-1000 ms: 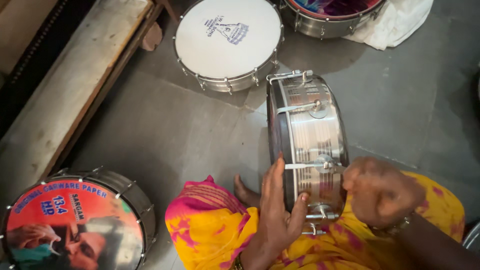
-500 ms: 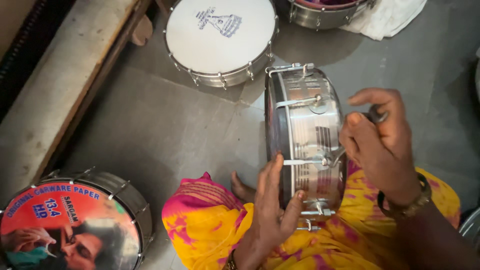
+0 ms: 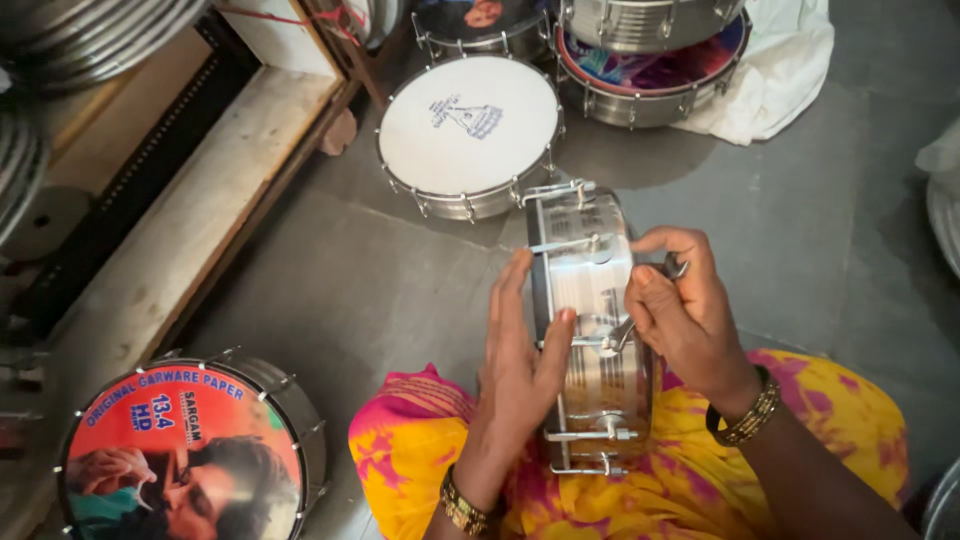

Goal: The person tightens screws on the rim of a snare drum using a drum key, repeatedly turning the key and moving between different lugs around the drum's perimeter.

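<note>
Two hands work on one steel drum shell (image 3: 592, 330) that stands on its edge in the person's lap, over a yellow and pink printed garment (image 3: 420, 455). The right hand (image 3: 685, 310) is curled shut around a small metal key (image 3: 676, 267), whose end shows above the knuckles; thumb and fingers press onto the drum's shiny side, just beside a tension rod (image 3: 600, 342) that runs across the shell. The left hand (image 3: 520, 365) is flat and open, gripping nothing, its palm against the drum's dark rim on the side opposite the right hand, with the thumb tip touching the shell close to the same rod. Each wrist wears a gold-coloured bangle (image 3: 745, 420).

Beyond the fingertips, just past the far end of the held drum, a white-headed drum (image 3: 470, 130) with a small blue print lies flat on the grey floor (image 3: 330, 270), nearly touching the shell's upper lugs. Farther off behind it more steel drums are stacked, one with a colourful head (image 3: 650, 75) resting on a white cloth (image 3: 780, 70). Well to the left of the left hand, near the person's knee, lies a drum with a red-bordered printed head (image 3: 185, 455). A wooden plank (image 3: 190, 210) runs along the floor to the far left.
</note>
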